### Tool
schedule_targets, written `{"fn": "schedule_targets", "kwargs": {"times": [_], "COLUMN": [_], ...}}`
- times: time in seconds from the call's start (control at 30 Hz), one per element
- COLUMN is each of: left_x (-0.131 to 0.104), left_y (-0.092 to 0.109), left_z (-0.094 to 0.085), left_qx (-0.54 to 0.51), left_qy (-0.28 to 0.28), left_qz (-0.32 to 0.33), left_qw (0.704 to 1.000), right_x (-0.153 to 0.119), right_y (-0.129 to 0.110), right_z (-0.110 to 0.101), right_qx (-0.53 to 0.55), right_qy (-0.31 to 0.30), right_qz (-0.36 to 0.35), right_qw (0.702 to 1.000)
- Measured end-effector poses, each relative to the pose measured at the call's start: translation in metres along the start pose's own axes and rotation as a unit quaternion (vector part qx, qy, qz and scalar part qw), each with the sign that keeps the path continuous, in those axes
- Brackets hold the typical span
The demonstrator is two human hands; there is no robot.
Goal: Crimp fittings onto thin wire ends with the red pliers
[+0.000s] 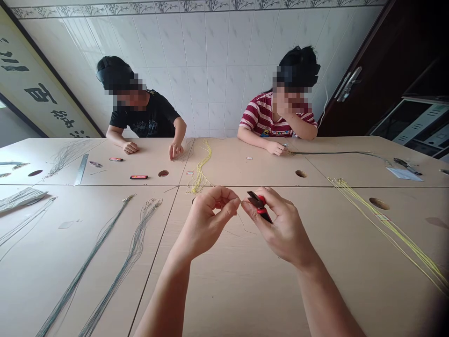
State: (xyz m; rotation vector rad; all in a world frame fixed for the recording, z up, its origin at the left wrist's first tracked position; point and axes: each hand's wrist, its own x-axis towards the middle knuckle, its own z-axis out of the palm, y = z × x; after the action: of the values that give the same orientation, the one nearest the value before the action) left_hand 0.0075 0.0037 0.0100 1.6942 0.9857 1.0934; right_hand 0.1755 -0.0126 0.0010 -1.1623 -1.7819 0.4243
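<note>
My left hand (210, 222) is closed in a pinch, thumb against forefinger, on a thin cord. A loose length of this thin cord (244, 225) trails below the fingertips. Close beside it, my right hand (286, 229) is wrapped round small pliers (260, 203) with red handles and dark jaws pointing up and left. The right thumb and forefinger also meet near the cord's upper end, almost touching the left fingertips. What exactly sits between the fingertips is too small to make out. Just beyond my hands lies a bundle of yellow cords (200, 171).
Dark grey-green cord bundles (101, 248) lie at left, more yellow cords (393, 222) at right. A steel ruler (81, 169) and a red-black box (139, 177) lie further back. The table (245, 290) has round holes. Two people sit opposite, hands on the tabletop.
</note>
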Motion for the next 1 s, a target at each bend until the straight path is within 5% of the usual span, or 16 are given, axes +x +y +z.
{"fn": "schedule_targets", "kwargs": {"times": [0.57, 1.0], "left_x": [-0.0022, -0.0006], "left_y": [0.0061, 0.0013], "left_z": [-0.0037, -0.0013], "left_qx": [-0.001, -0.011], "left_qy": [0.035, -0.003], "left_qz": [-0.003, 0.022], "left_qw": [0.999, 1.000], "right_x": [-0.0001, -0.0004], "right_y": [0.0004, 0.0002], "right_z": [-0.0039, -0.0007], "right_qx": [0.053, 0.026], "right_qy": [-0.007, -0.019], "right_qz": [0.043, 0.035], "right_qw": [0.998, 0.999]}}
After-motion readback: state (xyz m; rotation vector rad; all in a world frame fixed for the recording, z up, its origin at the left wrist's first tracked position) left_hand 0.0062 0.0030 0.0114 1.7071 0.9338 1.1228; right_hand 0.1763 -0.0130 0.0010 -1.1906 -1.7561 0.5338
